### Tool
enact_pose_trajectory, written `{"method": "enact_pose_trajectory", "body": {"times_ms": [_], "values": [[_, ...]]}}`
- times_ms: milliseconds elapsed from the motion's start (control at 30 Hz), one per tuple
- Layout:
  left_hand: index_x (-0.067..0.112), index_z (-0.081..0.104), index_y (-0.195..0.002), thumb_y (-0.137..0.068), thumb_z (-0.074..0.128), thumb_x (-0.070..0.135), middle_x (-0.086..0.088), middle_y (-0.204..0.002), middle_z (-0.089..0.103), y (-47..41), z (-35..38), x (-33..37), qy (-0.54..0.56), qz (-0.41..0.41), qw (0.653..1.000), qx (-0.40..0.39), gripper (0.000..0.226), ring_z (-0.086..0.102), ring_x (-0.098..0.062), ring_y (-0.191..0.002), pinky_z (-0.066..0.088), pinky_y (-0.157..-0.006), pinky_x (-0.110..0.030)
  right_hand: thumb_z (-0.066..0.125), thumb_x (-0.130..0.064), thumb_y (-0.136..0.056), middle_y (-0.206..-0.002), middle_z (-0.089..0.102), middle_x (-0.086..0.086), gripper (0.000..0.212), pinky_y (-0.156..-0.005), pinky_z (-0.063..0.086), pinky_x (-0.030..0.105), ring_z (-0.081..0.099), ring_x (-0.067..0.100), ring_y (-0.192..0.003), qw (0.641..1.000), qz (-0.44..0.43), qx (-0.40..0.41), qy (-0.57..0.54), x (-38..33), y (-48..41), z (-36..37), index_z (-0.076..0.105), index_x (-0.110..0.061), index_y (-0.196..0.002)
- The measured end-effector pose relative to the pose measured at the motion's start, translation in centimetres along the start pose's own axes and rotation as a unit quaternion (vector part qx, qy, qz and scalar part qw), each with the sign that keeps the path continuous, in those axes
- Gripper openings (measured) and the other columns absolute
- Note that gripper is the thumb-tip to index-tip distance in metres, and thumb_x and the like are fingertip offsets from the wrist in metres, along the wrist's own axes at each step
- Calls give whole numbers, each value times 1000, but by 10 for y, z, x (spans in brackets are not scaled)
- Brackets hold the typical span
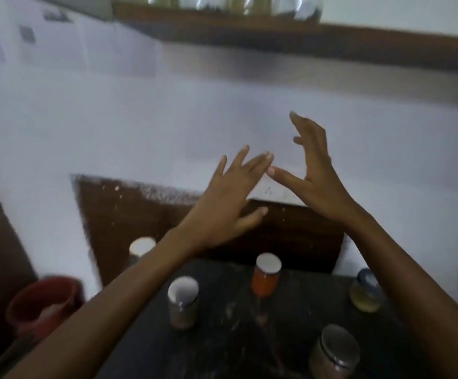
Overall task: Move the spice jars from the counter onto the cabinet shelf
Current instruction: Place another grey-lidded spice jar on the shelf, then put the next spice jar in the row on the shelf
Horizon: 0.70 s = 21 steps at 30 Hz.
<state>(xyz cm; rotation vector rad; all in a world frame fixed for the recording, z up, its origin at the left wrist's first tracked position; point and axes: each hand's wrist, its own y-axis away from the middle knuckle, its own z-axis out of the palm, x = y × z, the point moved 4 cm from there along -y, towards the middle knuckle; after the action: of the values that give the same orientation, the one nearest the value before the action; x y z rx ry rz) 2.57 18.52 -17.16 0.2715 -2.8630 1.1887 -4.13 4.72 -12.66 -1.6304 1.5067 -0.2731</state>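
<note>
Forearms are seen lowest in the head view, both raised over the dark counter [236, 337]. Left hand [230, 195] and right hand [315, 170] are held up against the white wall, fingers spread, nothing gripped; the right thumb tip lies just beside the left fingertips.

Spice jars are noted on the counter beneath the arms: a steel-lidded jar [335, 351] nearest, a white-lidded brown jar [182, 303], an orange jar [266, 277], a blue-lidded pale jar [366, 292] partly behind the right forearm, and a white-lidded jar [141, 248] half hidden by the left forearm. None is held.

Cabinet shelf [216, 16] is glimpsed at top, wooden, with clear jars [249, 4] already on it, blurred.

Risks, as judged: jars could be knocked by a forearm when the hands are lowered, since two stand close against the arms. Room on the shelf cannot be judged; crowding could tip glass there.

Also present: a red mug [44, 305] at left, well apart from the jars.
</note>
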Motion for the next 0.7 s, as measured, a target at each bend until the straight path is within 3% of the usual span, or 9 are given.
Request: {"method": "enact_pose_trajectory", "body": {"times_ms": [67,167,300,400,567,700], "values": [[21,13,-149,-88,48,42,0,-157,17,49,21,8,28,-24,998,-53,74,-5,-19,-146,-3,-115,-46,55,-59,-76,-140,18,-20,78,-106,31,56,29,19,-136,997,30,-50,-48,13,49,29,16,-43,-142],[32,12,-148,-89,44,47,10,-157,9,120,58,3,60,-91,984,-138,69,-12,-14,-145,-9,-113,-44,54,-62,-74,-144,16,-21,75,-106,32,56,27,19,-137,985,83,-113,-98,26,115,82,16,-55,-138],[37,10,-147,-86,33,55,14,-156,-3,204,101,-28,37,-189,944,-267,67,-23,-11,-141,-8,-116,-51,54,-61,-72,-152,16,-12,75,-112,28,44,19,7,-138,956,161,-214,-123,42,174,163,18,-50,-137],[32,9,-150,-90,43,46,4,-159,-4,243,116,-53,14,-254,905,-342,70,-24,-14,-139,-5,-115,-58,62,-46,-81,-153,14,-6,72,-111,19,31,14,10,-140,934,178,-293,-99,50,196,215,18,-44,-138],[26,0,-151,-92,51,35,-4,-158,-14,273,130,-87,-21,-291,873,-392,78,-25,-23,-140,-5,-113,-57,67,-32,-82,-153,18,-5,71,-108,16,23,17,14,-141,928,183,-321,-54,68,198,279,29,-31,-142],[23,1,-151,-92,51,33,-3,-159,-12,283,140,-103,-38,-288,867,-405,78,-30,-21,-135,-4,-114,-55,72,-31,-77,-157,6,-1,85,-113,19,33,10,17,-143,900,243,-356,-63,77,201,322,22,-27,-146]]}}
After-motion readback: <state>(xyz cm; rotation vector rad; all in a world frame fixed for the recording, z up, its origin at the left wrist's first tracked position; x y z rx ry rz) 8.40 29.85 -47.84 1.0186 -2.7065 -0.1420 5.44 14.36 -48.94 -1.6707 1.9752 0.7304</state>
